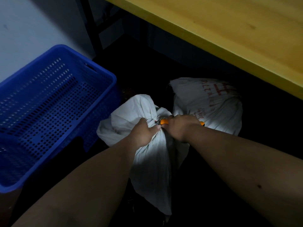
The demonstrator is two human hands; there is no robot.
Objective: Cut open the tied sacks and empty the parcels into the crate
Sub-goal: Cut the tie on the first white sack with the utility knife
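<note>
A white woven sack (pixel 154 159) stands on the dark floor in front of me, its neck bunched and tied. My left hand (pixel 144 133) grips the gathered neck just below the tie. My right hand (pixel 180 126) is closed on an orange-handled cutter (pixel 164 122), whose tip sits at the tie. A second tied white sack (pixel 211 104) with red writing lies just behind, to the right. The blue perforated crate (pixel 108 76) stands to the left and holds nothing that I can see.
A yellow wooden tabletop (pixel 221 30) overhangs at the upper right, with dark metal legs (pixel 93 25) behind. A pale wall (pixel 32 30) rises behind the crate. The floor under the table is very dark.
</note>
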